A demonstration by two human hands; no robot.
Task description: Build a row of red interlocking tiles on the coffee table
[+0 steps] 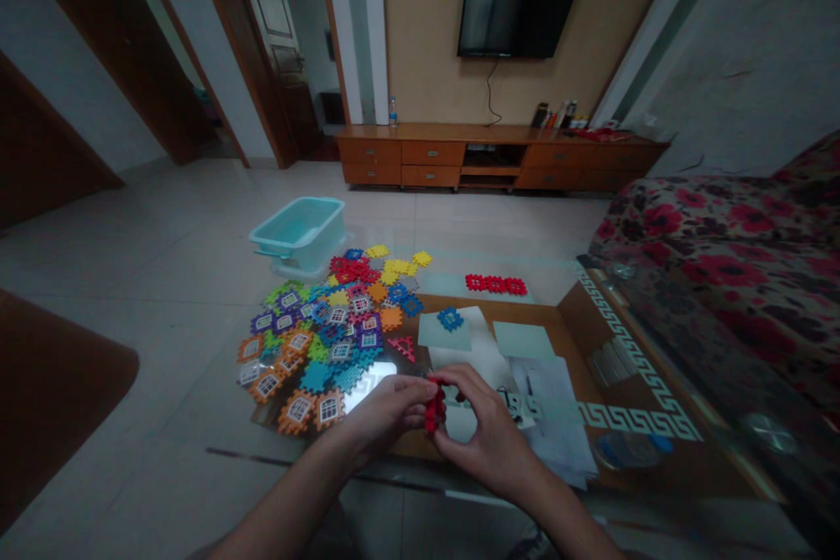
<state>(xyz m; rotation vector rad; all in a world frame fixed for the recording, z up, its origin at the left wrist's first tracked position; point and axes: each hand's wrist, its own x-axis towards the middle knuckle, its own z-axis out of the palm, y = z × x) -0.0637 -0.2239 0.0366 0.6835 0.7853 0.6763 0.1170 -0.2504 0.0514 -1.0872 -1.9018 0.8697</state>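
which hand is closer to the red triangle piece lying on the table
Left. The left hand sits just below the red triangle piece; the right hand is farther, off to its lower right. Both pinch a red piece.

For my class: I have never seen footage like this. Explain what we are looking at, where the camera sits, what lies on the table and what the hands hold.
There is no machine here. One camera, worn on a person's head, looks forward and down, so the two bare arms entering from below are that person's own. The left hand and right hand meet over a glass table and together pinch a small red piece. On the table lie a pile of tiles in many colours, a red strip of joined tiles, a single blue tile and some papers. A teal tub stands at the table's far end. Beyond are a TV, a cabinet and a flowered sofa.
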